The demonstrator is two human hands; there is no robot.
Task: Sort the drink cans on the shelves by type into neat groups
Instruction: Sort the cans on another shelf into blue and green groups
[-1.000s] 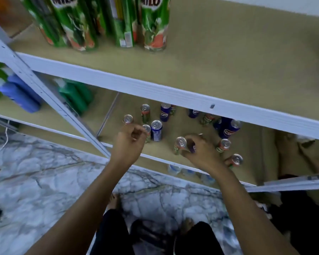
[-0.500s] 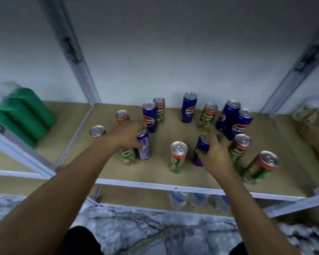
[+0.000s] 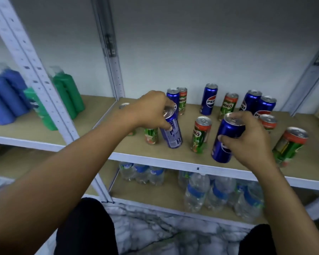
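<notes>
Left hand (image 3: 151, 109) fingers curled over rim of a tilted blue slim aluminium Pepsi can (image 3: 170, 130), left of the green-and-red Milo can (image 3: 201, 135) standing mid-shelf at the front. Right hand (image 3: 250, 138) wrapped round a second blue Pepsi can (image 3: 226, 138), also tilted, just right of that Milo can.

Sorting barely begun, by the look: blue and green cans mixed across the tan fibreboard shelf (image 3: 188, 157). Behind the Milo can: more Pepsi and Milo interleaved along the back wall. Far right of it: another Milo can (image 3: 289, 144) leaning. No clear groups yet.

Smooth glossy cylinders, pull-tab lids; matte board, white steel frame.
</notes>
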